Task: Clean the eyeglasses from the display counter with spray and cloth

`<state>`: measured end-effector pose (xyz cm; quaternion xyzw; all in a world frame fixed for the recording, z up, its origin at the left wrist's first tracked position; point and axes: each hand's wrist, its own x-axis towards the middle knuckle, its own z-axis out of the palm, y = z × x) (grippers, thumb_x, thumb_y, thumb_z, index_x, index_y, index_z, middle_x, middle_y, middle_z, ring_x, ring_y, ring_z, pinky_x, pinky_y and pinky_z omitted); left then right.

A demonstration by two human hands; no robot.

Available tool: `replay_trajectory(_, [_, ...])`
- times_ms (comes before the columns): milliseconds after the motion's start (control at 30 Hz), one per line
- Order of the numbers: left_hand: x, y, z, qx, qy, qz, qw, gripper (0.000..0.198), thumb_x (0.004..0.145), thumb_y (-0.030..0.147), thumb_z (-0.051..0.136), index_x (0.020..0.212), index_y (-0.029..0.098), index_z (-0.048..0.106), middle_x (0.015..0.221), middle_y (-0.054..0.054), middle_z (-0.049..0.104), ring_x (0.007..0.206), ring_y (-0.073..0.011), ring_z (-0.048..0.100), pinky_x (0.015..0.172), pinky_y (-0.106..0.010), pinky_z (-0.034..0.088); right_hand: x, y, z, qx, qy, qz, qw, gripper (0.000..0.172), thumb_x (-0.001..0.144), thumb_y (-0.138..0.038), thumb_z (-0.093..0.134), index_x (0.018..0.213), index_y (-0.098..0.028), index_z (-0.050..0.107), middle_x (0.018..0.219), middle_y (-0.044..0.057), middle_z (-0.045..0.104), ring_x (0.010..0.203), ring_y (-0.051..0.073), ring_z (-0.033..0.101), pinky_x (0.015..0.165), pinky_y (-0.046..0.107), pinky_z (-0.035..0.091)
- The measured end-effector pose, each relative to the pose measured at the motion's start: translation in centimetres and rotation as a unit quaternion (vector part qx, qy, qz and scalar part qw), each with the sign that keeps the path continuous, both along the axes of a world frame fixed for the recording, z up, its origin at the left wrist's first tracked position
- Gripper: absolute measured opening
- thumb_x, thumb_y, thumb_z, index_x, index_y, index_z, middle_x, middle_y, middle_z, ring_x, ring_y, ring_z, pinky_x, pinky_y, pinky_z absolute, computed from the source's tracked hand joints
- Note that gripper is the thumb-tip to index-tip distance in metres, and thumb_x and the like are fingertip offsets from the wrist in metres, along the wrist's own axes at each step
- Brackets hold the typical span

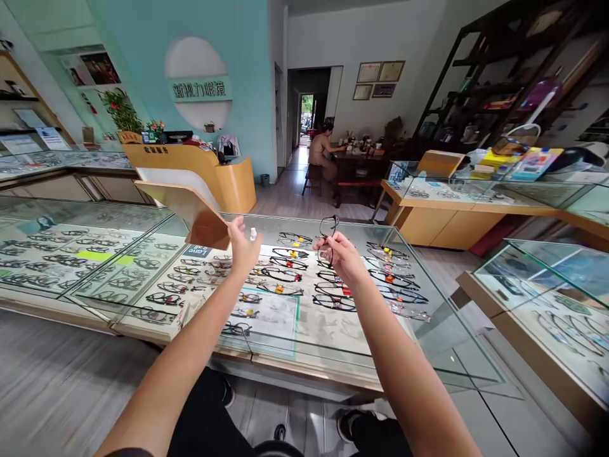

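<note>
Glasses point(327, 241) in right hand point(343, 255) above frame-filled glass display case point(428, 355).

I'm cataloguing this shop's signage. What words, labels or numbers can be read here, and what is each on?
"新视力眼镜", roughly, on the pale green band across the white wall circle.
Gold characters on the orange reception counter: too blurred to read.
Framed certificates, the dark card in the glass display case and the wall posters: too small to read.
</note>
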<state>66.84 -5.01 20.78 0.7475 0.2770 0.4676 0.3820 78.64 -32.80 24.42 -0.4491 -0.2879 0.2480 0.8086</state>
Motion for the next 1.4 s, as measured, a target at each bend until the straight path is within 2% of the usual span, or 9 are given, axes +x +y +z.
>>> replay_trajectory(100, [1.3,1.6,-1.2,-0.062,0.119,0.013,0.991,0.090,0.074,0.008,0.082,0.156,0.016,0.045,0.168,-0.029,0.043,0.160,-0.0413,0.044,0.131,-0.057,0.036,0.5,0.0,-0.4,-0.004,0.002,-0.006,1.000,0.051,0.075,-0.052,0.099,0.080,-0.025,0.057,0.089,0.001,0.078,0.086,0.020,0.075,0.067,0.027,0.051])
replay_trajectory(200, [1.7,2.9,-2.8,-0.097,0.157,-0.029,0.982,0.065,0.071,0.009,0.080,0.131,0.020,0.058,0.136,-0.022,0.071,0.134,-0.0416,0.066,0.115,-0.056,0.048,0.6,0.1,-0.7,-0.008,0.006,0.002,1.000,0.050,0.077,-0.053,0.098,0.080,-0.025,0.057,0.090,0.002,0.078,0.085,0.020,0.075,0.066,0.027,0.052])
replay_trajectory(333, [1.4,3.1,-3.6,-0.082,0.148,-0.081,0.982,0.025,0.083,0.020,0.073,0.102,0.025,0.058,0.107,-0.011,0.075,0.108,-0.0327,0.073,0.099,-0.045,0.053,0.3,0.1,-0.6,0.002,0.011,0.007,1.000,0.048,0.077,-0.053,0.098,0.082,-0.025,0.059,0.091,0.001,0.077,0.083,0.019,0.075,0.066,0.026,0.053])
replay_trajectory(567, [3.3,-2.4,1.3,-0.052,0.023,-0.196,0.979,0.033,0.083,0.040,0.080,0.097,0.025,0.054,0.089,-0.001,0.064,0.078,-0.0182,0.061,0.073,-0.032,0.053,0.2,0.0,-0.2,0.004,0.043,0.017,0.999,0.041,0.081,-0.046,0.093,0.081,-0.025,0.057,0.092,0.003,0.078,0.088,0.020,0.076,0.072,0.028,0.056])
replay_trajectory(767, [3.6,-7.7,3.1,-0.222,-0.045,-0.393,0.891,0.042,0.075,0.045,0.088,0.091,0.023,0.056,0.075,0.002,0.062,0.066,-0.0153,0.061,0.056,-0.026,0.050,-0.5,0.3,-0.3,0.009,0.049,0.020,0.999,0.038,0.080,-0.044,0.094,0.084,-0.026,0.061,0.097,0.001,0.079,0.097,0.022,0.076,0.080,0.031,0.057])
replay_trajectory(900, [2.5,-7.6,2.5,-0.279,-0.046,-0.455,0.845,0.057,0.074,0.071,0.088,0.080,0.022,0.060,0.056,0.006,0.045,0.050,-0.0099,0.042,0.046,-0.023,0.033,-1.3,0.7,-0.6,-0.005,0.026,0.028,0.999,0.037,0.083,-0.046,0.094,0.089,-0.026,0.063,0.103,0.001,0.080,0.102,0.022,0.075,0.086,0.033,0.056])
replay_trajectory(1033, [1.7,-7.1,3.0,-0.335,-0.043,-0.507,0.793,0.084,0.078,0.104,0.052,0.068,0.021,0.058,0.065,-0.004,0.051,0.059,-0.0155,0.050,0.048,-0.028,0.037,-2.2,1.0,-0.8,-0.018,0.011,0.041,0.999,0.037,0.084,-0.047,0.094,0.091,-0.027,0.063,0.103,0.003,0.080,0.103,0.023,0.075,0.091,0.037,0.056])
replay_trajectory(1200, [1.0,-7.3,4.0,-0.342,0.008,-0.489,0.802,0.097,0.076,0.112,0.007,0.062,0.024,0.048,0.064,-0.007,0.048,0.063,-0.0203,0.051,0.049,-0.034,0.041,-2.6,1.2,-1.1,-0.030,0.010,0.039,0.999,0.037,0.084,-0.047,0.093,0.090,-0.027,0.063,0.103,0.003,0.079,0.103,0.023,0.074,0.090,0.036,0.055])
replay_trajectory(1400, [1.0,-7.5,4.2,-0.347,-0.004,-0.542,0.766,0.094,0.079,0.109,0.014,0.055,0.024,0.045,0.060,-0.004,0.040,0.059,-0.0188,0.047,0.048,-0.033,0.036,-2.9,1.5,-1.4,-0.044,0.008,0.039,0.998,0.038,0.083,-0.049,0.094,0.089,-0.028,0.062,0.102,0.003,0.079,0.101,0.023,0.072,0.089,0.037,0.054])
